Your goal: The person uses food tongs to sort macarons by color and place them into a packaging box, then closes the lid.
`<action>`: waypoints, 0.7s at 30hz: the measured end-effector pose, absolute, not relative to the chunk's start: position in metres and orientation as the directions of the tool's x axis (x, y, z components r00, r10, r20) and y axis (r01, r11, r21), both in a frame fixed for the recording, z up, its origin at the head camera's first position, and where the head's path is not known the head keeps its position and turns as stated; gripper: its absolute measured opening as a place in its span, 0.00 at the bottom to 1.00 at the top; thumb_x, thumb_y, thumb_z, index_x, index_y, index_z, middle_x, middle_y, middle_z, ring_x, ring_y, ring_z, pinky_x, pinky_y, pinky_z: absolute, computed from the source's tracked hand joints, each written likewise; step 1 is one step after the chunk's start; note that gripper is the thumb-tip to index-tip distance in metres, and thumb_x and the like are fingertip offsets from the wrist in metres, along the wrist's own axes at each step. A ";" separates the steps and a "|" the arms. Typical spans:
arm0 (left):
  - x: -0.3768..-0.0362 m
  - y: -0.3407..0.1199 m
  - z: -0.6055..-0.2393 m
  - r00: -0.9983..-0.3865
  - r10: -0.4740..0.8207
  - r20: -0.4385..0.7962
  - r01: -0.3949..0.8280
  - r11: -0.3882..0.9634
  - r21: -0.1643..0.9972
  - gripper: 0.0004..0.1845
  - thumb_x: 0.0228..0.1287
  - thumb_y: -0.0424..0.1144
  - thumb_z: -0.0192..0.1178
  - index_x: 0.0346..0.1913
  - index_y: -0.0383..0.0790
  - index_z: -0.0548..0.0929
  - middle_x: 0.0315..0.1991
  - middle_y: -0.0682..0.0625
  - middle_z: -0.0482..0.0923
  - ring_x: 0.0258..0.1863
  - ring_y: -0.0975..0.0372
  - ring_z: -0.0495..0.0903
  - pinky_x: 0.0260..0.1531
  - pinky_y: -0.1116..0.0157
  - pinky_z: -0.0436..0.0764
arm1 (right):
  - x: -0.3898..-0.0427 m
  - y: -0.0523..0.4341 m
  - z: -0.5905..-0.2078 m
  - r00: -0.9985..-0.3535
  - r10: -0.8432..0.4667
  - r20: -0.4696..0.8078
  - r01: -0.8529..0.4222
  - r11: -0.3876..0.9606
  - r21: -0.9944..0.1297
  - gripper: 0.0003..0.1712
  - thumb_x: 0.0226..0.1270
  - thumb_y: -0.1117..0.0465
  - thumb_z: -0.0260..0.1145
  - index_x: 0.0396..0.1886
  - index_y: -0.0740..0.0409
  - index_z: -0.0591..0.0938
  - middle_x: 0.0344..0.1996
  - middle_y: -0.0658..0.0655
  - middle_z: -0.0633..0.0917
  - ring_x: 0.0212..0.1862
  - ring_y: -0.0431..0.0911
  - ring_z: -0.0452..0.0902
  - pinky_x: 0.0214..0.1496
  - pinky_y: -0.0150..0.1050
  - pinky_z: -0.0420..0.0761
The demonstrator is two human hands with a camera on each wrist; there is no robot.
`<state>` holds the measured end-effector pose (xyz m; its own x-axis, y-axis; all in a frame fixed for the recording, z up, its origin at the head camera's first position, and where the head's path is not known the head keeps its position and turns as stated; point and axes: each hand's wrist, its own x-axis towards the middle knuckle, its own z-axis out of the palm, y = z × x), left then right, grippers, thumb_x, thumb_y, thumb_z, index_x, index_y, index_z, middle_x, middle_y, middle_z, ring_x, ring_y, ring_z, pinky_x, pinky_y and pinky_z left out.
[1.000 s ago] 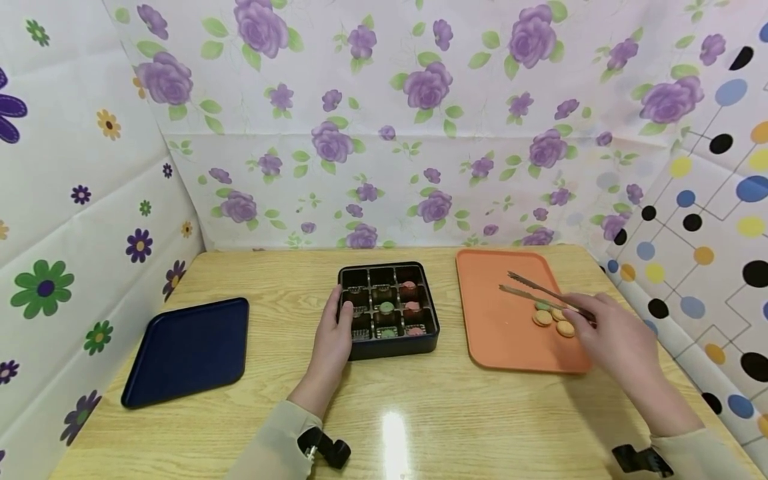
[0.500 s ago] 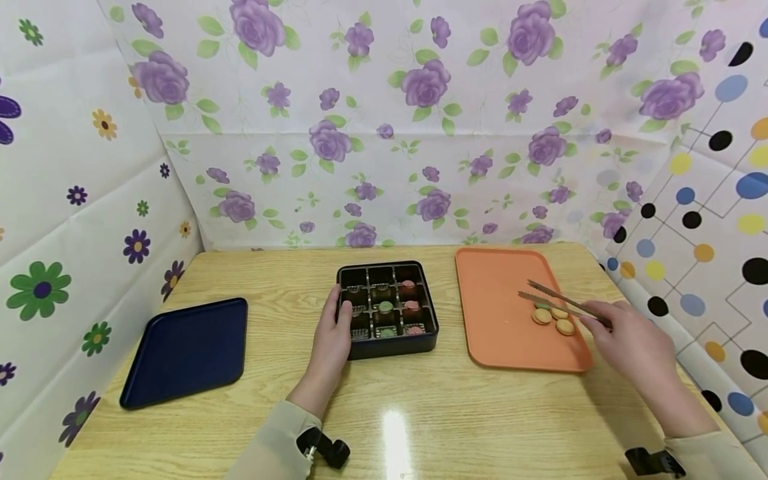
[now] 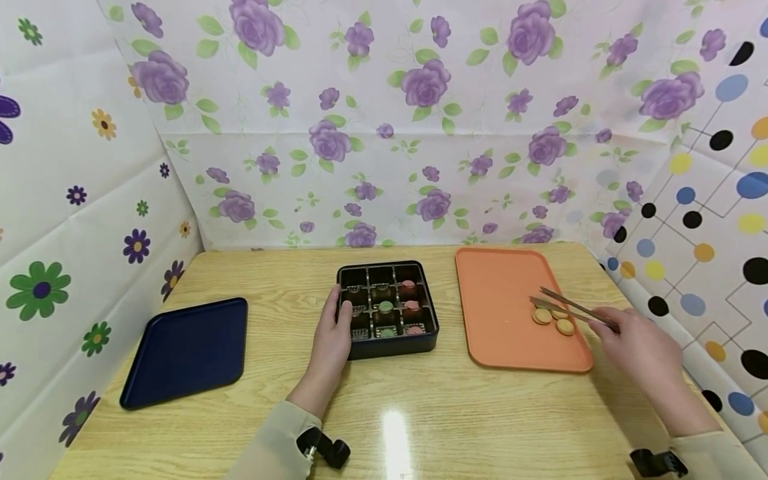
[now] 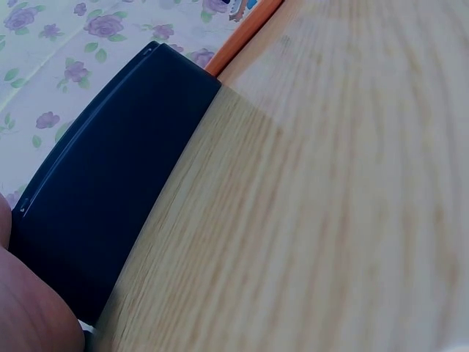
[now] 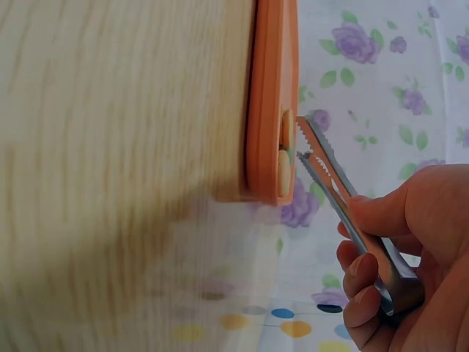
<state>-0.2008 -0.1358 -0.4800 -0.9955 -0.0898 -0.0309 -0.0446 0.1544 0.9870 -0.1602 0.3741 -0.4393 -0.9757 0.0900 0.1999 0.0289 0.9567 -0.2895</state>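
Tongs (image 5: 333, 180) | right hand (image 3: 639, 347) grip pinches them, tips toothed wrist-view only | left hand (image 3: 333, 340) relaxed against box (image 3: 387, 303)

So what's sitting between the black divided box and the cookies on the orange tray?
In the head view, only bare wooden table and bare orange tray lie between the black divided box and the cookies.

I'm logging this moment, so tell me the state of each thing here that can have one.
compartment box: lidless, partly filled, some cells empty.
tongs: held, tips slightly apart over the macarons.
orange tray: holds three macarons.
blue tray: lies flat, nothing on it.
left hand: rests against the box's left side.
right hand: grips the tongs.
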 end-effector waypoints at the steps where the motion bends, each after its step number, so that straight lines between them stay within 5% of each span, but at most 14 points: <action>1: -0.201 -0.136 -0.480 -0.996 -0.089 -0.027 -0.041 0.155 0.987 0.34 0.93 0.55 0.45 0.92 0.62 0.50 0.91 0.52 0.45 0.89 0.47 0.47 0.83 0.37 0.54 | -0.160 0.375 -0.440 -0.977 0.094 0.191 0.035 0.956 -0.290 0.24 0.84 0.51 0.68 0.67 0.63 0.85 0.49 0.72 0.86 0.35 0.60 0.83 0.24 0.45 0.71; 21: -0.200 -0.136 -0.479 -0.995 -0.092 -0.028 -0.041 0.153 0.987 0.34 0.93 0.55 0.45 0.92 0.61 0.50 0.91 0.51 0.46 0.88 0.46 0.48 0.83 0.36 0.53 | -0.160 0.383 -0.439 -0.987 0.120 0.110 0.087 0.961 -0.263 0.26 0.84 0.52 0.67 0.69 0.66 0.83 0.58 0.79 0.83 0.48 0.75 0.83 0.30 0.59 0.79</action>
<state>-0.2003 -0.1356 -0.4794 -0.9954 -0.0917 -0.0276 -0.0414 0.1527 0.9874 -0.1596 0.3826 -0.4393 -0.9867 0.1197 0.1103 0.0872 0.9608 -0.2632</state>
